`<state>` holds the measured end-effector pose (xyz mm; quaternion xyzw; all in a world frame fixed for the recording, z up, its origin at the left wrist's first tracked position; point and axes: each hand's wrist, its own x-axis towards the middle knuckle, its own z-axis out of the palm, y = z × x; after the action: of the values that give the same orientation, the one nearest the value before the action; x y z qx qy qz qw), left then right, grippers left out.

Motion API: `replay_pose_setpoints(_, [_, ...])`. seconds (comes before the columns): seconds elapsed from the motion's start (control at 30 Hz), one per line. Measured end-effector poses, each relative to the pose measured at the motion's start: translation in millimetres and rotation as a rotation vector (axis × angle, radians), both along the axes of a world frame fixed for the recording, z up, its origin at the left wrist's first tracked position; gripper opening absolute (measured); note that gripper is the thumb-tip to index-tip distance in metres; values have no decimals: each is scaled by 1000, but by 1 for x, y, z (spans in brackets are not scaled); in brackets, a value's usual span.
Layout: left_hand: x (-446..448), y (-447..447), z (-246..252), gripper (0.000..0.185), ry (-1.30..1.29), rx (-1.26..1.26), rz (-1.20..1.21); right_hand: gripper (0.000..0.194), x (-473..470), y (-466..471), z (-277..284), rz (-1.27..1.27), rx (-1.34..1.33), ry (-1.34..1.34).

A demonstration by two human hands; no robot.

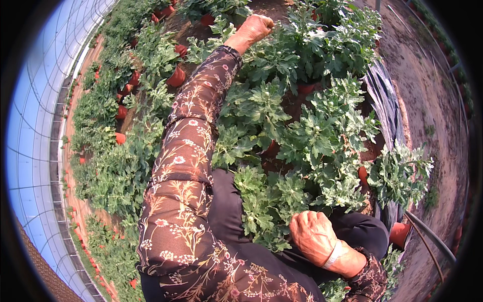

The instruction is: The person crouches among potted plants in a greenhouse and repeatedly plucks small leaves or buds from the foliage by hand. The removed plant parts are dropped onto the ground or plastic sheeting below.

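Note:
My left hand (256, 29) is stretched far forward above the leafy plants, its fingers curled into a fist. Anything inside it is hidden. Close to my body, my right hand (314, 237) has its fingers bent inward, with a pale band (334, 255) around the wrist. Its fingertips face the leaves beside my knee, and I see nothing held in it. Between the hands grow bushy potted plants that look like chrysanthemums (317, 136), with lobed green leaves and small pale buds. Red-orange plastic pots (305, 88) show partly beneath the foliage.
My bent knee (362, 228) presses near the plants. More potted plants (109, 177) fill the left side. Crumpled plastic sheeting (385, 102) borders the bed, beside a dirt path (422, 102). A grey pipe (430, 236) juts in at right, near an orange pot (400, 234).

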<state>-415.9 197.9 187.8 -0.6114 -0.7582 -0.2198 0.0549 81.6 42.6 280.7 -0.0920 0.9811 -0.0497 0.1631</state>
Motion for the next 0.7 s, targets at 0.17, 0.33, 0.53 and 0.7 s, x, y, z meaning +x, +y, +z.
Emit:
replay_pose_setpoints(0.17, [4,-2,-5,20,228,-38,25,34,-2,3,6,7,-13,-11])
replay_pose_setpoints(0.33, [11,-5,4,23,213,-173,31,35,-3,3,6,0,-17,-29])
replay_pose_setpoints(0.53, [11,-4,10,21,-533,-359,56,34,-2,1,2,-3,-10,-8])
replay_pose_setpoints(0.7, [5,-7,9,14,-922,-364,95,34,-2,1,1,-4,-10,-4])
